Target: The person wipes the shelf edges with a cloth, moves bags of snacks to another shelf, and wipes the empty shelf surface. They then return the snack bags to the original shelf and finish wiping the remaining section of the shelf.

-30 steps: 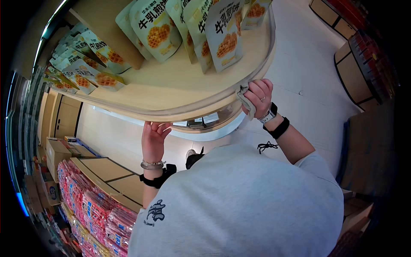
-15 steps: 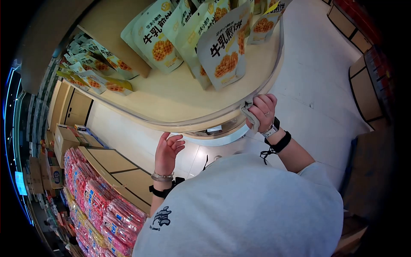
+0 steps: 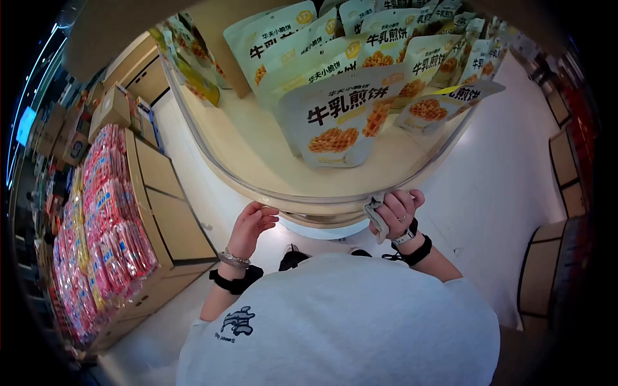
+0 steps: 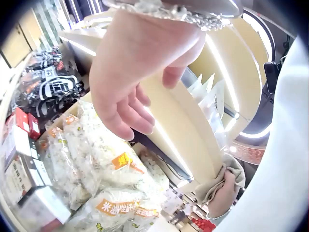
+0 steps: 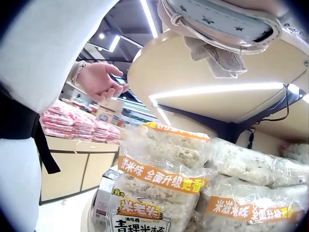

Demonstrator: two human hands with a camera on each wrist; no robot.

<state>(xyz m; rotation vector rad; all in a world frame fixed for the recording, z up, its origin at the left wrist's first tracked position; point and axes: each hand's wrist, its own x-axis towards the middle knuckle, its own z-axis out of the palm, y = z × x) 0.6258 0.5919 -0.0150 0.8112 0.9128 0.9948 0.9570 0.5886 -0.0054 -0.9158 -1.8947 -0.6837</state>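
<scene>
Head view, nearest first: a pale T-shirt (image 3: 341,321) with a dark printed motif fills the bottom, and the person's two forearms reach forward past it. A black strap (image 3: 238,281) and bracelets (image 3: 235,259) sit on the left wrist, a watch (image 3: 405,237) on the right. The right hand (image 3: 398,215) has its fingers curled round a grey-beige cloth (image 3: 375,217), bunched up and held at the curved front rim of a pale wooden shelf (image 3: 257,161). The left hand (image 3: 252,228) holds nothing; its fingers are loosely bent, the tips close by the same rim, though whether they touch it I cannot tell.

Beyond the rim, on the shelf, stand waffle-biscuit pouches (image 3: 341,122) with Chinese lettering and pictures of waffles, several rows deep. From the right wrist, the underside shows a bright light strip (image 5: 222,92), and below that lie clear bags of puffed rice sticks (image 5: 154,198) with orange labels.

Off on the person's left, well apart from the shelf, pink packets (image 3: 116,251) are stacked on a wooden cabinet (image 3: 170,212), with a cardboard box (image 3: 112,116) farther along. Across the white floor (image 3: 463,206) to the right stands a row of wooden counters (image 3: 544,270).
</scene>
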